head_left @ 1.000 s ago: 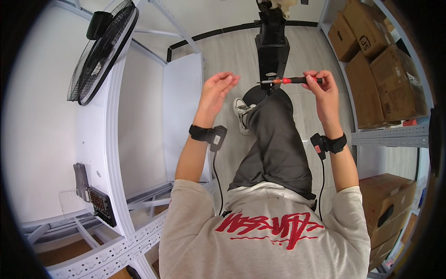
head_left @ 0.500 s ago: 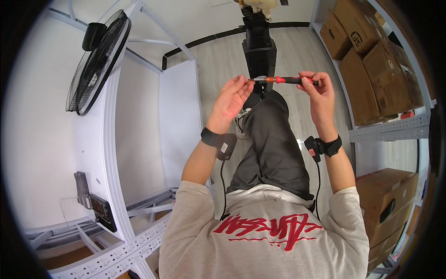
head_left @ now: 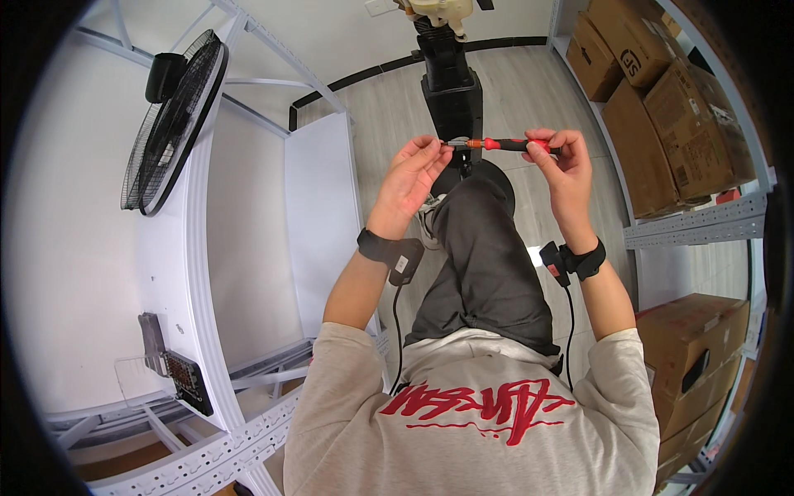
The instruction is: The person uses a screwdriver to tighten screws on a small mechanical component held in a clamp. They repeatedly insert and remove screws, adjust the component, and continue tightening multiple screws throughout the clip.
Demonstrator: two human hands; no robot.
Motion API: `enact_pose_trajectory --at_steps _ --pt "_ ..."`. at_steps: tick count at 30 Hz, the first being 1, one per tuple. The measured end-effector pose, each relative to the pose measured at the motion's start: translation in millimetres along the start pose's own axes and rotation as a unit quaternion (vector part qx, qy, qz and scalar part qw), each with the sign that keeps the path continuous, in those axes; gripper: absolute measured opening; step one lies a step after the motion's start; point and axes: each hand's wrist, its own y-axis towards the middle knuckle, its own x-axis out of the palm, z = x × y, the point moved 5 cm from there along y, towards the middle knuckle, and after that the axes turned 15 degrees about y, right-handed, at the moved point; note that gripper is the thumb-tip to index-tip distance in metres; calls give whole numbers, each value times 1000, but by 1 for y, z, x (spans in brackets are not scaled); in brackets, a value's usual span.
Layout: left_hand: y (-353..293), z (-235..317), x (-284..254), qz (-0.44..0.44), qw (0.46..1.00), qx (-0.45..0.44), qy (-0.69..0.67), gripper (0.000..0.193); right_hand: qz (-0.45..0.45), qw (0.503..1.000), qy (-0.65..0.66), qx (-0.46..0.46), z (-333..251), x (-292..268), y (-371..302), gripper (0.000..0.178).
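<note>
A screwdriver (head_left: pixel 503 144) with a red and black handle and an orange collar lies level in front of me, between both hands. My right hand (head_left: pixel 567 169) pinches the end of its handle between thumb and fingers. At the other end, my left hand (head_left: pixel 407 178) is closed with thumb and fingertips at the metal tip; whether a separate bit is there is too small to tell. Behind the tool stands a black pedestal (head_left: pixel 452 103), topped by a cream-coloured housing (head_left: pixel 442 10). It is apart from the fingers as far as I can see.
On the white shelf (head_left: pixel 197 273) at left lie a black fan grille with blades (head_left: pixel 172 132) and a black case of small bits (head_left: pixel 188 382). Cardboard boxes (head_left: pixel 637 149) fill the right rack. My legs (head_left: pixel 484 264) extend toward the pedestal. Cables hang from both wrist straps.
My right hand and the screwdriver have shifted slightly left, closer to my left hand. The pedestal sits a little further left in view. Both grips look the same.
</note>
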Motion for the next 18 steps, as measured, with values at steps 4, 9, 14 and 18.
enact_pose_trajectory --at_steps 4,9,14,18 --pt "2 2 -2 0 1000 15 2 12 -19 999 -40 -12 -1 1 -4 23" --pt "6 19 6 39 995 77 44 16 -38 980 -188 60 -3 6 -11 23" --pt "8 52 42 51 978 147 141 26 -165 895 -399 113 5 4 -15 26" --pt "10 59 75 32 956 186 226 31 -184 892 -407 72 16 6 -20 29"
